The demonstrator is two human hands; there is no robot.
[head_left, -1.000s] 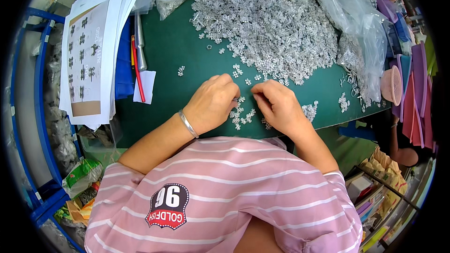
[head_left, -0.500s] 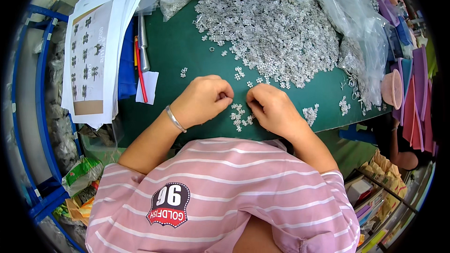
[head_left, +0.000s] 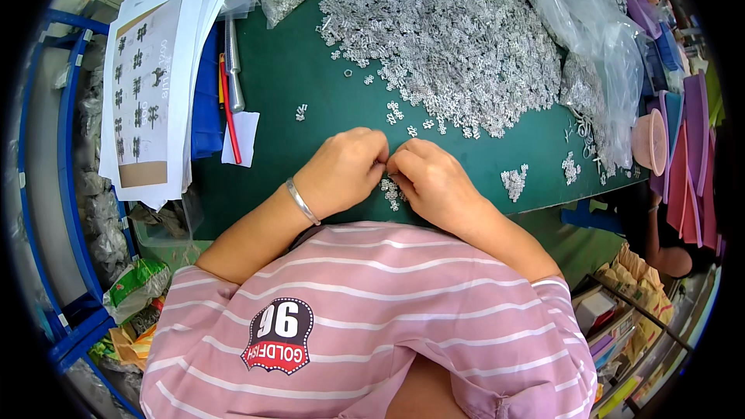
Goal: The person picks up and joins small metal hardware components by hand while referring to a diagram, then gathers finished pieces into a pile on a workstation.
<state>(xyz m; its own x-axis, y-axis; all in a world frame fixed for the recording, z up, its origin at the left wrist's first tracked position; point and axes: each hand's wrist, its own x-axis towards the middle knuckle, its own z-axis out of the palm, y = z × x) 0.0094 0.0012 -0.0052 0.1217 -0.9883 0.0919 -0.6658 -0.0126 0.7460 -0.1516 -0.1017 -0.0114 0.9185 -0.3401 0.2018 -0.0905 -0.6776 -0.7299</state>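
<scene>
My left hand [head_left: 349, 167] and my right hand [head_left: 427, 174] meet fingertip to fingertip over the near part of the green table. Both have their fingers curled into a pinch; what lies between them is hidden or too small to name. Just below the fingers, partly covered by my right hand, is a little cluster of silver metal links [head_left: 390, 194]. Beyond the hands spreads a large heap of the same kind of small silver pieces [head_left: 458, 46]. A few loose links [head_left: 394, 112] lie between the heap and my hands.
Papers with printed pictures [head_left: 147, 93] lie at the left, beside a red pen [head_left: 230, 109] and a blue tray [head_left: 208, 101]. Clear plastic bags [head_left: 590, 23] border the heap. Small piles of links [head_left: 514, 182] sit at right. Pink bowl [head_left: 649, 143] stands at the table's right edge.
My right hand has moved left until its fingertips meet those of my left hand. It now covers more of the little cluster of links.
</scene>
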